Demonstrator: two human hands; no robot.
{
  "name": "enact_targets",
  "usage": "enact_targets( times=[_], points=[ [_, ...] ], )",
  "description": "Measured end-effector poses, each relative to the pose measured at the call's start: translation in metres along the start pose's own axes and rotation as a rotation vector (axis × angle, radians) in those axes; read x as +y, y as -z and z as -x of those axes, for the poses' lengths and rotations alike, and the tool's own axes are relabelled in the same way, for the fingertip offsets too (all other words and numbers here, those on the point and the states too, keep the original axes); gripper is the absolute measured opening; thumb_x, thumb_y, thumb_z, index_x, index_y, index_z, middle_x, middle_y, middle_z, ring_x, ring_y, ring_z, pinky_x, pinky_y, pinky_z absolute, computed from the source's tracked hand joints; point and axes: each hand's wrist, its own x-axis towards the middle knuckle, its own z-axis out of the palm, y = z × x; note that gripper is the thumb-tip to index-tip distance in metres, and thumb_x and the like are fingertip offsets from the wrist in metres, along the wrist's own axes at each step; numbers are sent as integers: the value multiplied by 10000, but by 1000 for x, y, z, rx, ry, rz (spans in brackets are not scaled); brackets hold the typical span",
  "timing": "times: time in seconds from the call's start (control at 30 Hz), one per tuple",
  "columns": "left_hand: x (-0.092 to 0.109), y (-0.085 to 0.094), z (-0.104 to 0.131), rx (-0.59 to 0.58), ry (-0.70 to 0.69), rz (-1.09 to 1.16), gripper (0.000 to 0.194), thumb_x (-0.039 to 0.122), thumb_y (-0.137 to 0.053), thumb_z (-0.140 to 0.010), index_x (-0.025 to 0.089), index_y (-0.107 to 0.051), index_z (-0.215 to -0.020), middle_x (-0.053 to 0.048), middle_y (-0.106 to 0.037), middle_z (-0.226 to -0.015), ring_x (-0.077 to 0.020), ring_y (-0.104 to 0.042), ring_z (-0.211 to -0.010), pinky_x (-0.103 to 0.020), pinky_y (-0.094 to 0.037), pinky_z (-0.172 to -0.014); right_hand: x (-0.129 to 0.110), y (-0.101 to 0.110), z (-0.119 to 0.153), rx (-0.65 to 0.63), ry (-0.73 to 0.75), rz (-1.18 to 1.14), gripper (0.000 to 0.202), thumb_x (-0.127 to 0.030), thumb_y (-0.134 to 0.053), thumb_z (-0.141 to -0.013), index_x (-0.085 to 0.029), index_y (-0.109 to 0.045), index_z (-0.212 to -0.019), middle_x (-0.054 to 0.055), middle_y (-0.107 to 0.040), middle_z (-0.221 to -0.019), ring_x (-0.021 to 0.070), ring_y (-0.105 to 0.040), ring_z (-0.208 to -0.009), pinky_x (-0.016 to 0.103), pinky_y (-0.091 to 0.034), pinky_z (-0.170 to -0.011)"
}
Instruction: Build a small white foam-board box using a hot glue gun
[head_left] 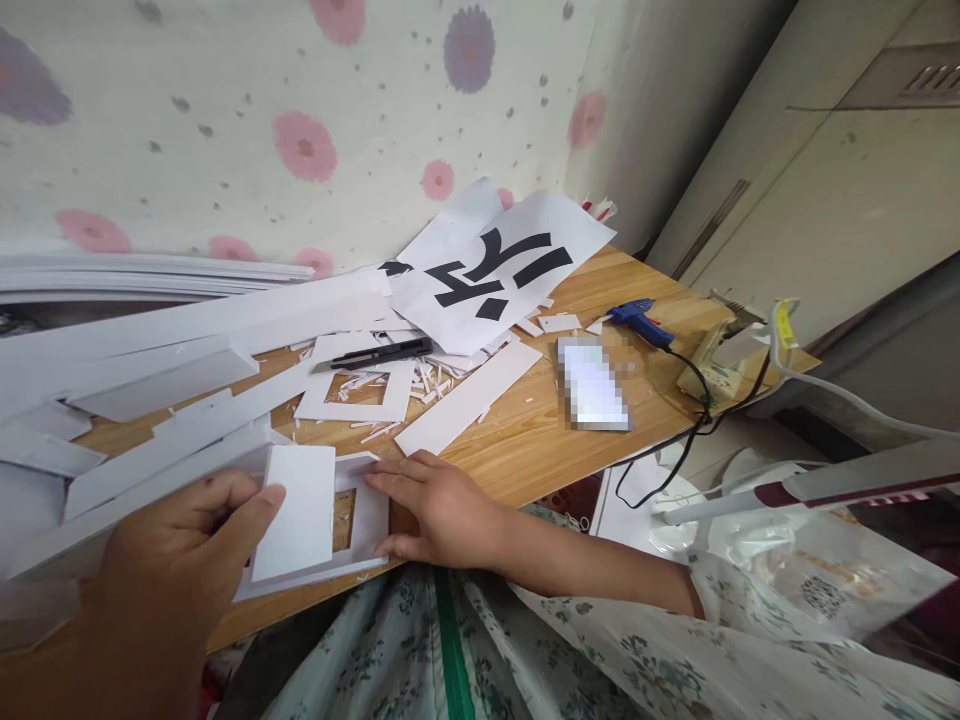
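A small white rectangular board [295,515] is pinched between the thumb and fingers of my left hand [199,545]. It stands tilted over a shallow white board frame [371,520], covering part of its opening, through which wood shows. My right hand [442,510] grips the right end of that frame, fingers on its upper edge and thumb near its lower edge. Behind the hands, a black utility knife [382,354] lies across another white cut-out frame [322,400], with a long white strip [469,398] to its right.
White boards [187,325] crowd the left side, with scraps around the knife. A printed sheet [517,265] leans at the back. A bright-screened phone [592,385], blue glue gun [641,322] and black cable [705,390] are on the wooden table's [517,465] right side.
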Motion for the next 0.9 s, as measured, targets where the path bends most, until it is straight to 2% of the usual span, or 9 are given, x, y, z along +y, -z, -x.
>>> enact_targets(
  times=[0.1, 0.33, 0.53, 0.77, 0.9],
  points=[
    [11, 1, 1, -38, 53, 93, 355, 509, -537, -670, 206, -434, -517, 66, -344, -439, -101, -327, -453, -236, -233, -450, 1, -1, 0, 7, -3, -19, 648, -395, -722, -806, -32, -542, -1312, 206, -578, -1361, 277, -567, -1206, 382, -405, -1053],
    [18, 0, 1, -79, 6, 117, 325, 464, -531, -670, 207, -451, -487, 65, -356, -416, -103, -334, -447, -256, -249, -468, 2, -1, 0, 20, -34, -72, 654, -349, -769, -763, -74, -536, -1309, 182, -588, -1355, 278, -574, -1198, 384, -398, -1058],
    [30, 4, 3, -146, -58, 163, 310, 392, -505, -707, 209, -379, -491, 56, -340, -446, -109, -318, -490, -272, -257, -515, 2, -4, 1, 35, -185, -137, 656, -261, -826, -686, -155, -542, -1268, 137, -645, -1242, 279, -590, -1130, 401, -471, -969],
    [27, -4, -5, -190, -162, 189, 315, 395, -480, -677, 223, -331, -460, 52, -292, -448, -111, -281, -463, -289, -239, -488, 0, -4, -1, 17, -246, -191, 653, -224, -840, -661, -163, -531, -1233, 145, -626, -1233, 279, -581, -1135, 425, -478, -966],
    [32, -1, 0, -210, -143, 172, 299, 356, -483, -725, 217, -344, -500, 50, -302, -498, -114, -292, -505, -283, -247, -514, -1, -2, -3, 1, -264, -188, 640, -225, -839, -660, -171, -531, -1219, 142, -630, -1222, 287, -579, -1142, 438, -477, -967]
  ],
)
